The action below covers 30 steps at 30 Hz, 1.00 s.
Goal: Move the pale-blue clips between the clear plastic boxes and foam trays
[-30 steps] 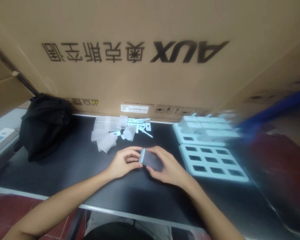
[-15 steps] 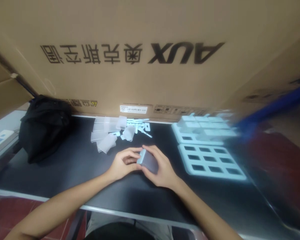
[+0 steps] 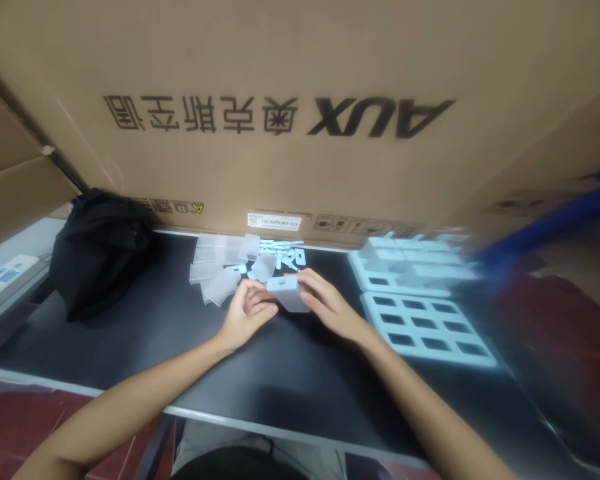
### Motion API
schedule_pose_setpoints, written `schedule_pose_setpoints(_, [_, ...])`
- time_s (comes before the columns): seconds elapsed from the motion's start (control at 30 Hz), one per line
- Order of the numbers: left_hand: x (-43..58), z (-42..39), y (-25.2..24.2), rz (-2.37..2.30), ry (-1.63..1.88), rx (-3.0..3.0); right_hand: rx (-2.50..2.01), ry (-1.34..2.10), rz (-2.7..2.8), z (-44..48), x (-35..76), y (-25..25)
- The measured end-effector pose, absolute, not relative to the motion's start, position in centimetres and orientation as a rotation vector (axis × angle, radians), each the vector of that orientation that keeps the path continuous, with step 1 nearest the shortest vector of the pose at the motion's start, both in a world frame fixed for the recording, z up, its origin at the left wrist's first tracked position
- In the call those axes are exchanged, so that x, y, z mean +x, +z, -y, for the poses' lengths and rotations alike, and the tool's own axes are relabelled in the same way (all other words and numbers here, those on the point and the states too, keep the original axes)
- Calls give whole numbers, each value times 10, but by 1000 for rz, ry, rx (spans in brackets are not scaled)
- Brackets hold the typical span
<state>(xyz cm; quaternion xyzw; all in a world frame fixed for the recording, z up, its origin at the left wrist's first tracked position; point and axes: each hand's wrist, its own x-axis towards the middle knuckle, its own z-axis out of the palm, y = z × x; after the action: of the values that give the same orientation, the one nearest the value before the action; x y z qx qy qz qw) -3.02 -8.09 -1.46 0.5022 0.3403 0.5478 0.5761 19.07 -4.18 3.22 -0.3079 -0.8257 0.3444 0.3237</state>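
Observation:
Between my two hands, just above the table, is an ice pop mold point(image 3: 296, 301): a frosted translucent cup with a light blue cap that has a small slot. My right hand point(image 3: 330, 310) grips it from the right, fingers behind and around the cup. At the cap's left end, my left hand point(image 3: 250, 313) has its fingers curled against it, thumb below. Beyond the hands lie several loose frosted cups point(image 3: 220, 287) and a pile of light blue sticks point(image 3: 283, 248).
On the right lies a light blue rack point(image 3: 425, 325) with rectangular openings; behind it, a second rack point(image 3: 363, 277) holds several capped molds point(image 3: 405, 257). A black bag point(image 3: 100, 253) is at the left. A large cardboard box point(image 3: 280, 173) stands along the black table's point(image 3: 190, 380) back edge.
The mold has turned so its cap now faces up toward me, and it has moved slightly away from me. Both hands have shifted with it; the view has moved slightly.

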Motion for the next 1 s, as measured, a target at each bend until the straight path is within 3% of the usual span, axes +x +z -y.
schedule_pose_setpoints(0.27, [-30,79,-20,-718,1299,1170,-699,936,2222,50,185,38])
schedule_pose_setpoints(0.57, [-29,83,-17,-754,1269,1225,-1437,352,2385,-23,187,18])
schedule_pose_setpoints(1.0, [-31,87,-22,-764,1218,1361,-1595,284,2405,-41,169,11])
